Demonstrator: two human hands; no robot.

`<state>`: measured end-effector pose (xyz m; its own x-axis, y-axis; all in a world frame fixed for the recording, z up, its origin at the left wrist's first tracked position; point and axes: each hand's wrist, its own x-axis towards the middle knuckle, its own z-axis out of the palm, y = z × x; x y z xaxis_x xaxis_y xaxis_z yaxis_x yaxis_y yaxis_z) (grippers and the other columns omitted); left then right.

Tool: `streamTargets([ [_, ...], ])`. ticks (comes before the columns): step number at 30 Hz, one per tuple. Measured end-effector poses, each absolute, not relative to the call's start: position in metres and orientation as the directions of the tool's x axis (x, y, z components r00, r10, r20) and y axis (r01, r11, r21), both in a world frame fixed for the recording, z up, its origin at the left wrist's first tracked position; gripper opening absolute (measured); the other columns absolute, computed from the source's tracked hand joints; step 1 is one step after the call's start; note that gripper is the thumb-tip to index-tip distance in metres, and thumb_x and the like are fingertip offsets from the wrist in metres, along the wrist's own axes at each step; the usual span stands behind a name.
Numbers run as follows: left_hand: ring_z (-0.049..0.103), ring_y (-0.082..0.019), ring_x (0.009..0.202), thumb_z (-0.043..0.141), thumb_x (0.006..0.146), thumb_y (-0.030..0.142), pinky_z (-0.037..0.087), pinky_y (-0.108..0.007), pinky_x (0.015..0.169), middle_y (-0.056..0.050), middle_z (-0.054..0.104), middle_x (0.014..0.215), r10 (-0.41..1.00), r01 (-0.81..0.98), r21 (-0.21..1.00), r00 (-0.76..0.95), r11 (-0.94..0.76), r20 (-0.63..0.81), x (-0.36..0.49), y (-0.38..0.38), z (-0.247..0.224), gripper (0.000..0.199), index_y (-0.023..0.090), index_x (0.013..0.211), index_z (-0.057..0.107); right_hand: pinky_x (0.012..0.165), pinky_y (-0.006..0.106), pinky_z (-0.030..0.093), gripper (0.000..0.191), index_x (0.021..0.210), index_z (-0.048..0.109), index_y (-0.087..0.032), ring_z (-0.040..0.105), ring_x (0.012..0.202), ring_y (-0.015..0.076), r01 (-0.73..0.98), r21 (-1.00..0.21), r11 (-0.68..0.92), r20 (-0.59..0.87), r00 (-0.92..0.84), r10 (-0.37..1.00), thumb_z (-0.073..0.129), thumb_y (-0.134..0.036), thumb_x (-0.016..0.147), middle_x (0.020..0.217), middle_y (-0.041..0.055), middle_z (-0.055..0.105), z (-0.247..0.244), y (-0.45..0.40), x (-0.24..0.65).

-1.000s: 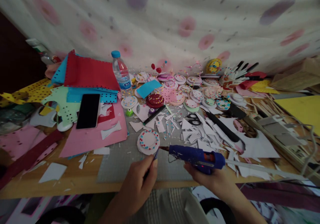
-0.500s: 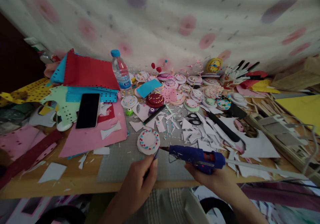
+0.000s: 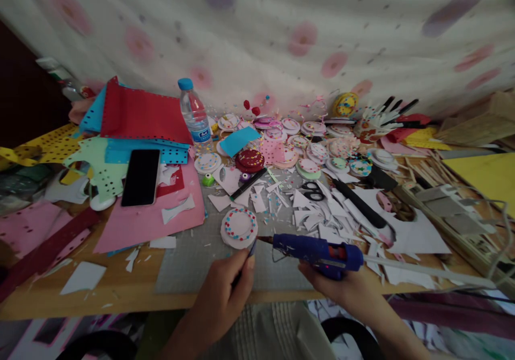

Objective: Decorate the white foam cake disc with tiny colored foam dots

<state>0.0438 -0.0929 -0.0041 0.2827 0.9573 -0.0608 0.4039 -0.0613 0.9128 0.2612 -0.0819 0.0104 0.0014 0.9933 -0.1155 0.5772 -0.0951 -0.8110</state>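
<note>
My left hand (image 3: 229,277) is closed around a slim dark tweezers-like tool (image 3: 252,249), most of it hidden in my fingers. Its tip points up beside the lower right edge of a white foam disc (image 3: 227,236) with a smaller disc on top, ringed by red and blue beads or stars. A blue hot glue gun (image 3: 306,247) is gripped in my right hand (image 3: 341,287). The gun's nozzle points left, close to the tool's tip and the disc's edge. A long glue stick (image 3: 426,271) runs out of its back. The disc lies on a grey cutting mat (image 3: 189,266).
White foam scraps (image 3: 322,220), scissors (image 3: 313,191) and a black-handled cutter (image 3: 358,201) lie beyond the gun. Several decorated discs (image 3: 250,160) crowd the back near a water bottle (image 3: 196,116). At left, a phone (image 3: 140,178) rests on pink foam sheet (image 3: 189,188).
Both hands hold almost the same place. The tip of the slim tool has shifted very slightly; the disc and the glue gun look nearly unmoved.
</note>
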Motion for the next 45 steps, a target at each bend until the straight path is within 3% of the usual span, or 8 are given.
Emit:
streamTargets([
  [31,0.04,-0.009,0.051,0.035,0.098,0.03,0.029,-0.023,0.052,0.006,0.037,0.055,0.969,0.437,0.896,0.245,-0.081,-0.031,0.044,-0.097,-0.013,0.031,0.02,0.07,0.042,0.048,0.022,0.044,0.021,0.056,0.06,-0.022,0.051,0.048,0.013,0.597,-0.792,-0.13,-0.122,0.053,0.991,0.06,-0.038,0.07,0.052,-0.0017,0.057,0.012,-0.08,0.262],
  [41,0.031,-0.007,0.038,0.034,0.098,0.045,0.022,-0.021,0.039,0.007,0.034,0.05,0.96,0.294,0.946,0.2,0.134,-0.198,0.042,-0.097,-0.015,0.04,0.021,0.067,0.038,0.045,0.025,0.043,0.031,0.058,0.062,-0.021,0.052,0.045,0.0145,0.589,-0.8,-0.114,-0.072,0.094,0.993,0.059,-0.046,0.076,0.049,-0.0009,0.057,-0.008,-0.075,0.279],
  [45,0.028,-0.006,0.036,0.038,0.092,0.06,0.022,-0.019,0.036,0.008,0.032,0.047,0.956,0.151,0.954,0.106,0.258,-0.275,0.039,-0.1,-0.015,0.048,0.021,0.064,0.04,0.049,0.029,0.046,0.031,0.077,0.064,-0.02,0.057,0.049,0.0185,0.697,-0.711,-0.093,0.042,0.175,0.984,0.059,-0.051,0.075,0.057,0.0018,0.063,-0.025,-0.055,0.315],
])
